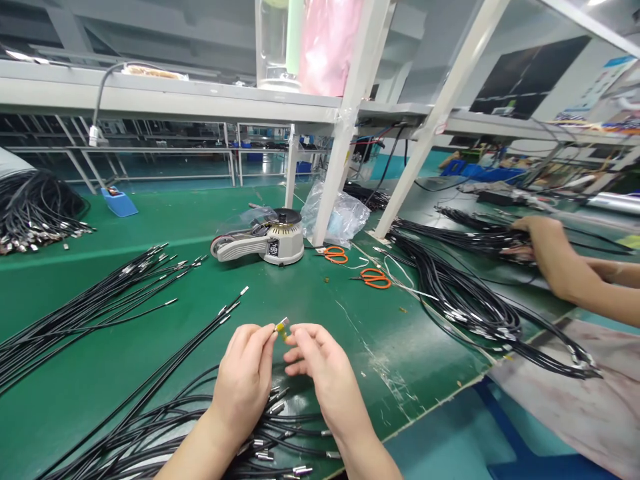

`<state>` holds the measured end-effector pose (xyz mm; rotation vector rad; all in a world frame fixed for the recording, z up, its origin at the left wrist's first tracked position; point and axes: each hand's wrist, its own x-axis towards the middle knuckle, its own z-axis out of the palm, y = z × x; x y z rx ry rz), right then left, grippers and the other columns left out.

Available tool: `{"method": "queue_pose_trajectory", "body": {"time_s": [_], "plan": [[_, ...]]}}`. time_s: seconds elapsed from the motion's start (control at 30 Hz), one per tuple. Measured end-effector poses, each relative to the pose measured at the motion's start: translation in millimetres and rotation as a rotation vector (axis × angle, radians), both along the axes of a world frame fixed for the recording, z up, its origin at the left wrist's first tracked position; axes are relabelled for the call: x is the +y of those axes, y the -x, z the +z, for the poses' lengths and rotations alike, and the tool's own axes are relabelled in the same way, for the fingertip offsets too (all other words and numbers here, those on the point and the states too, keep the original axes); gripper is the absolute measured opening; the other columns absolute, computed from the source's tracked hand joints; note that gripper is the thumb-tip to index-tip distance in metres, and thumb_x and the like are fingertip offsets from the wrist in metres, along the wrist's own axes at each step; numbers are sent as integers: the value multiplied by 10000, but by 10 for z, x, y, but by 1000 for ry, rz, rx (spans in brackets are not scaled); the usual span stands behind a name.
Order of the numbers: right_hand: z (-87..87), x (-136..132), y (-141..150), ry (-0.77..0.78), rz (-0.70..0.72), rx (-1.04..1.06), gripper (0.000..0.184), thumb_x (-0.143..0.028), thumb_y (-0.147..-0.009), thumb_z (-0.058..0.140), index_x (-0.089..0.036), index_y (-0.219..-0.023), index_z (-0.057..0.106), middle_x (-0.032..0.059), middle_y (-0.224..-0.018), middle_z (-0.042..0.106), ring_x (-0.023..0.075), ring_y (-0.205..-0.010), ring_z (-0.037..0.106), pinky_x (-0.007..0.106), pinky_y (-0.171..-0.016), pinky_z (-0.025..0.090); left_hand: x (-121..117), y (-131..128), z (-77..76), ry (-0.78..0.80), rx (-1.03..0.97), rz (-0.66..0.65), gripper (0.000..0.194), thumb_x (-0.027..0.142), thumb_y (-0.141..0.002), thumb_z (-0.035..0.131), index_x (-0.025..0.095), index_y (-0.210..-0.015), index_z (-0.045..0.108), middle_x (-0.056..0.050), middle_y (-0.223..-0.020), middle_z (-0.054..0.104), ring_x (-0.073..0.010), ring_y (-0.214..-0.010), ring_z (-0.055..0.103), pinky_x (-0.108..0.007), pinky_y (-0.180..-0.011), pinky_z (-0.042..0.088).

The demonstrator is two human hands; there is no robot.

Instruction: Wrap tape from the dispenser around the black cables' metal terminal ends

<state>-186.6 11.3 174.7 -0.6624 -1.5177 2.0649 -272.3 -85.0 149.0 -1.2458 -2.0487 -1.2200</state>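
Observation:
My left hand (244,377) pinches a cable end with a small silver connector (285,321) between thumb and index finger, tip pointing up and right. A bit of yellow tape (281,328) is on the connector's side. With thumb and forefinger closed together, my right hand (327,377) grips the loose end of that tape, just right of the connector. Under and around both wrists lies a pile of black cables (195,427) with silver ends. The held cable's lower length is hidden by my left hand.
Beyond my hands stands a round tape dispenser (283,243). Orange-handled scissors (375,279) and a second pair (335,255) lie to its right. Black cable bundles (75,313) lie left. At right, a co-worker's hand (545,247) reaches onto more cables (460,287). A white post (345,133) rises ahead.

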Motion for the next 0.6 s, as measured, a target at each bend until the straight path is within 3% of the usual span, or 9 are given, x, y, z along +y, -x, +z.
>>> {"method": "queue_pose_trajectory", "body": {"time_s": [0.3, 0.6], "plan": [[51, -20, 46, -237, 2, -107, 200, -346, -733, 631, -153, -693, 599, -11, -631, 580, 130, -590, 543, 241, -579, 458, -9, -21, 29, 15, -58, -28, 159, 161, -892, 457, 151, -996, 577, -53, -849, 576, -138, -780, 552, -260, -720, 461], [-21, -59, 20, -359, -14, -81, 178, -324, -776, 588, -154, -725, 607, 28, -694, 620, 155, -639, 563, 258, -610, 460, -43, -75, 142, 102, -404, -66, 211, 244, -900, 414, 176, -776, 570, -3, -704, 543, -120, -660, 524, -234, -627, 413]]}}
